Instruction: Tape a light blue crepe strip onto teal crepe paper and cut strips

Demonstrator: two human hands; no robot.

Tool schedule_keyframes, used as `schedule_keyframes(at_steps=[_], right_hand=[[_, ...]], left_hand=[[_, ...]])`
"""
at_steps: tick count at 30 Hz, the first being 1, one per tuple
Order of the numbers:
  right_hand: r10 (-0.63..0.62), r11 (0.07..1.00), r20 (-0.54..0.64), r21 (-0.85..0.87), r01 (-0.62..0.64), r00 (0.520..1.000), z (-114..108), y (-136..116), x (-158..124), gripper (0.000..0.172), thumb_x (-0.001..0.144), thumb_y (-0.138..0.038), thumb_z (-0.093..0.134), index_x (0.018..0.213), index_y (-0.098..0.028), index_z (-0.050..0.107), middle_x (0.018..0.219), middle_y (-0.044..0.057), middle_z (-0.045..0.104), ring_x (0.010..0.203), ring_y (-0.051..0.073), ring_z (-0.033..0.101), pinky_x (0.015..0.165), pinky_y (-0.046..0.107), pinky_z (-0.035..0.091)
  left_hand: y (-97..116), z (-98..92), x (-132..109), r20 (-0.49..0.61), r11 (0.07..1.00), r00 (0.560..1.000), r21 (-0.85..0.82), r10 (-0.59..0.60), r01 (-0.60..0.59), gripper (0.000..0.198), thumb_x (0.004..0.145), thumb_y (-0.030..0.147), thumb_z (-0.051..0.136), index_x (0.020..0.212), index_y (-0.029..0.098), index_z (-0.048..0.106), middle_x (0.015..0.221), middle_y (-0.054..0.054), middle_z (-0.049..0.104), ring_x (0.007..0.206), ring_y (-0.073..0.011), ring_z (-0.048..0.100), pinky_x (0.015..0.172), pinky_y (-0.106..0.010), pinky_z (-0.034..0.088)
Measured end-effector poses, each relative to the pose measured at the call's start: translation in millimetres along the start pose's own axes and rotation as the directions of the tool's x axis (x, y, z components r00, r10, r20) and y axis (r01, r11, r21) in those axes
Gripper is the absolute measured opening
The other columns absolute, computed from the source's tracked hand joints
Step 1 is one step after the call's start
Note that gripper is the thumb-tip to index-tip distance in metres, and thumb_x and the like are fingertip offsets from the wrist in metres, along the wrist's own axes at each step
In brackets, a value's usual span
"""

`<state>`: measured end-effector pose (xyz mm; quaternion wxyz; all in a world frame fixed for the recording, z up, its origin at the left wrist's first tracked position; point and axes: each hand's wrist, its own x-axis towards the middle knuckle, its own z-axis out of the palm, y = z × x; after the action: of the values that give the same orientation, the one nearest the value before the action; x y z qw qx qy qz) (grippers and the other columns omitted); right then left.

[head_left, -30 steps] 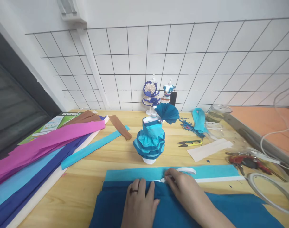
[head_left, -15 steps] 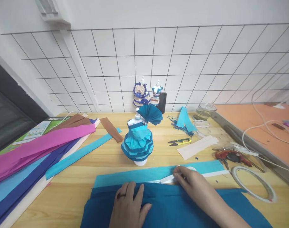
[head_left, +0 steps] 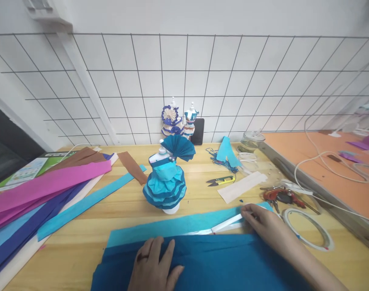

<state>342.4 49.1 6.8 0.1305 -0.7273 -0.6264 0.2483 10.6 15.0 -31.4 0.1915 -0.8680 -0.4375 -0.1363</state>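
My left hand point(head_left: 155, 266) lies flat with its fingers apart on a sheet of dark blue crepe paper point(head_left: 215, 258). Along that sheet's far edge runs a light blue crepe paper strip point(head_left: 142, 232), partly covered by the sheet. My right hand point(head_left: 263, 222) pinches a white tape backing strip point(head_left: 228, 222), which slants up from the tape line between the two papers. The fingers hide its far end. Behind the papers stands a small dress-form figure point(head_left: 164, 186) in a ruffled blue paper dress with a dark blue fan.
Coloured crepe strips point(head_left: 66, 178) lie on the left. Yellow-handled thread snips point(head_left: 221, 180), a pale paper strip point(head_left: 242, 187), keys point(head_left: 283, 196), a tape roll point(head_left: 329, 244) and a glass jar point(head_left: 251, 141) are on the right. Two decorated figures point(head_left: 172, 125) stand by the wall.
My right hand has moved to the right, drawing the backing strip further off the tape line. My left hand stays on the dark blue paper. The whole view has shifted slightly.
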Motion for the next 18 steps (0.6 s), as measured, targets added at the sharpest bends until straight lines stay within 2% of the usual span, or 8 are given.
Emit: schedule_keyframes(at_steps=[7,11,14,16,17,18], right_hand=[[0.030,0.998,-0.037,-0.050,-0.031,0.999,-6,28,7,0.029,0.088,-0.039,0.032,0.078,-0.023,0.054,0.063,0.001,0.069,0.059,0.019,0.065,0.058,0.028,0.048],[0.016,0.988,-0.132,-0.152,-0.036,0.991,-16,28,-9,0.030,0.086,-0.039,0.035,0.094,-0.024,0.059,0.071,0.008,0.071,0.059,0.024,0.067,0.055,0.035,0.048],[-0.011,0.967,-0.223,-0.251,-0.047,0.975,-21,2,-31,0.037,0.083,-0.045,0.038,0.106,-0.025,0.060,0.092,0.016,0.070,0.056,0.031,0.065,0.052,0.044,0.045],[-0.062,0.942,-0.311,-0.331,-0.047,0.948,-21,-27,-42,0.046,0.083,-0.050,0.039,0.114,-0.022,0.057,0.081,0.016,0.070,0.068,0.035,0.065,0.058,0.047,0.046],[-0.173,0.942,-0.292,-0.327,0.071,0.941,-19,-43,-45,0.040,0.086,-0.047,0.038,0.109,-0.023,0.059,0.084,0.013,0.070,0.076,0.032,0.065,0.065,0.045,0.048],[-0.322,0.923,-0.163,-0.272,0.272,0.932,-16,-59,-45,0.033,0.089,-0.042,0.036,0.103,-0.025,0.061,0.091,0.010,0.069,0.083,0.027,0.063,0.073,0.041,0.047]], left_hand=[[-2,0.6,2,-0.014,1.000,1.000,0.014,0.017,-0.017,0.039,0.078,0.049,0.056,0.108,0.026,0.062,0.095,-0.006,0.066,0.086,-0.0215,0.062,0.069,-0.030,0.052],[-2,0.3,2,-0.011,1.000,1.000,0.015,0.014,-0.014,0.040,0.077,0.049,0.056,0.108,0.025,0.062,0.095,-0.007,0.066,0.086,-0.0218,0.062,0.068,-0.030,0.052],[-2,-0.8,1,-0.006,1.000,1.000,0.012,0.015,-0.015,0.040,0.077,0.049,0.056,0.109,0.026,0.061,0.096,-0.007,0.066,0.087,-0.0217,0.061,0.068,-0.030,0.052],[-1,-1.3,1,0.001,1.000,1.000,0.011,0.009,-0.009,0.040,0.077,0.048,0.057,0.109,0.026,0.061,0.096,-0.007,0.066,0.088,-0.0217,0.061,0.068,-0.029,0.052],[-1,-1.3,1,0.002,1.000,1.000,0.012,0.005,-0.005,0.040,0.077,0.048,0.057,0.109,0.026,0.061,0.097,-0.007,0.065,0.088,-0.0219,0.061,0.068,-0.029,0.052],[-1,-1.2,1,-0.003,1.000,1.000,0.014,0.006,-0.006,0.040,0.076,0.049,0.057,0.109,0.025,0.061,0.096,-0.007,0.065,0.088,-0.0219,0.061,0.067,-0.029,0.052]])
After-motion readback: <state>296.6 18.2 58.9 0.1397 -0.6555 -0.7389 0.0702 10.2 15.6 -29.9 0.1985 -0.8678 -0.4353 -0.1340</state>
